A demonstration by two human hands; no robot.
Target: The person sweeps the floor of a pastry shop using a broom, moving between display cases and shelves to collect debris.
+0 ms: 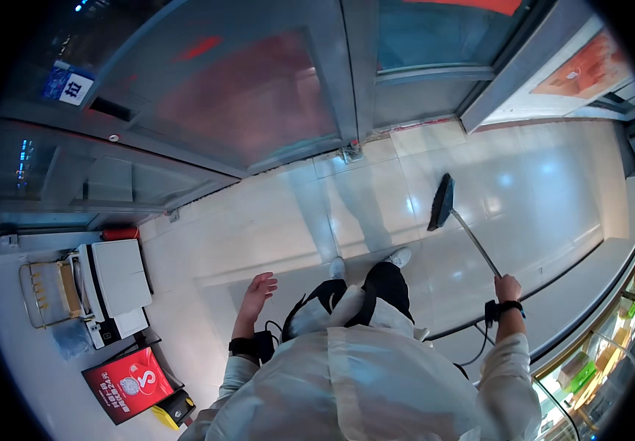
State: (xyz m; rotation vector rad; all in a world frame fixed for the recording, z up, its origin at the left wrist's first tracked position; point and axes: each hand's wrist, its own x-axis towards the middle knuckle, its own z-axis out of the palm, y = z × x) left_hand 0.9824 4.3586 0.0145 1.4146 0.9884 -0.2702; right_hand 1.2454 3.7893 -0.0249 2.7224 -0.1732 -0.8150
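Observation:
My right hand grips the metal handle of a broom. The dark broom head is out ahead to the right, at the pale tiled floor; whether its bristles touch the tiles I cannot tell. On the other side, my left hand hangs in the air with slightly curled fingers and holds nothing. Both wrists wear dark bands with cables. Below me show my white shoes and dark trousers.
Grey-framed glass doors line the far side. A white printer-like machine, a red fire extinguisher and a red sign bearing writing stand at left. A lit glass display case borders my right.

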